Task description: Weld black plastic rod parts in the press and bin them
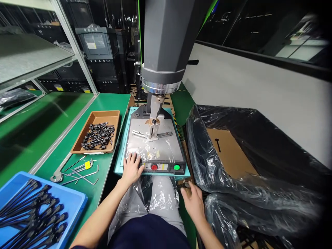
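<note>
My left hand lies flat with fingers spread on the front left of the press machine's grey metal base plate, beside the red button. Low by my right knee, my right hand has its fingers closed around a dark rod-like part; the fingers partly cover it. A metal fixture stands on the plate under the machine's horn, with a small black piece at its top. A green button is at the plate's front right.
On the green bench at left are a brown tray of black-headed rods, hex keys, a wrench and a blue tray of black rods. At right, a plastic-lined box holds cardboard with one black rod.
</note>
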`<state>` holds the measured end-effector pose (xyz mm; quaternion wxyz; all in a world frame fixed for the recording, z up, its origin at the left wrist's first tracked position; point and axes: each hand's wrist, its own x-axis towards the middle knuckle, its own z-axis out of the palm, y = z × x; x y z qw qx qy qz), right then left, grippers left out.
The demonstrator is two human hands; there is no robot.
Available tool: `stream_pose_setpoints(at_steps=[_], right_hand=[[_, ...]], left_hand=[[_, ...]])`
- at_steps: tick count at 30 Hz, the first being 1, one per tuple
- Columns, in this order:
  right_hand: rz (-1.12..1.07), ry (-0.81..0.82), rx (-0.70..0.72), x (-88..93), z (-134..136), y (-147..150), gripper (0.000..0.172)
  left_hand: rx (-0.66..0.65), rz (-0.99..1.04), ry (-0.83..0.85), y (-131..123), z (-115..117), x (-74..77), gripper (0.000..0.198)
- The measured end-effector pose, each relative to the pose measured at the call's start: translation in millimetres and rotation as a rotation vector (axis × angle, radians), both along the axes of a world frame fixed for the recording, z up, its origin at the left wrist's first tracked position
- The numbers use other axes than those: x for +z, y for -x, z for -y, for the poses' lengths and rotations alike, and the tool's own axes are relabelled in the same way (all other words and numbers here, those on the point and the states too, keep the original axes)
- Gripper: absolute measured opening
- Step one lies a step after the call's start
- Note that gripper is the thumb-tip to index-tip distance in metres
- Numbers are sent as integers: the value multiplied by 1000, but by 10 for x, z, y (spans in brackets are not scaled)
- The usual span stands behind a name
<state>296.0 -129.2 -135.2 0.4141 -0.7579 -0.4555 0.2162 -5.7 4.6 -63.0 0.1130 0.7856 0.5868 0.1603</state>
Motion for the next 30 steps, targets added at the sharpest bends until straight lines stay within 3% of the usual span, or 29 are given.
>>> stream_pose_setpoints(at_steps=[3, 7, 10, 13, 16, 20, 30], right_hand=[[112, -210, 140, 577, -781, -36, 41], [126, -427, 369, 1296, -1989, 202, 30], [127, -482, 496, 1562, -2742, 428, 29], [164, -406, 595, 1638, -3209, 543, 27], [173, -331, 705, 1637, -3402, 528, 19], [109, -320, 810, 1630, -3446, 460, 20], [19, -340, 890, 1705, -3447, 456, 23]], left_hand=[[-14, -55, -10, -32, -116, 34, 48], [-30, -3, -48, 21, -95, 68, 47], [2, 76, -45, 88, -55, 43, 46], [49, 162, -38, 168, -2, -23, 43], [86, 231, -49, 246, 59, -103, 40], [108, 275, -69, 313, 115, -183, 35], [129, 296, -85, 370, 128, -227, 33]])
